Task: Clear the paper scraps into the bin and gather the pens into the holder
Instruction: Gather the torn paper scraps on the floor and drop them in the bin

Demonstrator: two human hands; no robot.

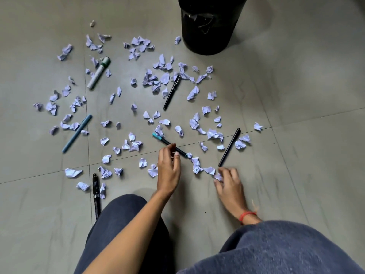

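My left hand (168, 167) hovers over the teal-capped pen (169, 144), thumb and fingers curled toward its barrel; whether they actually pinch it, I cannot tell. My right hand (230, 183) rests low on the floor (296, 95), fingers bunched on a paper scrap (218, 177), apparently to gather it. Other scraps and pens lie scattered about. The bin (209, 26) stands well ahead. No pen holder is visible.

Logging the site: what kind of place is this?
Likely an indoor room, working on the floor: large grey floor tiles, a black bin, and paper scraps strewn around.
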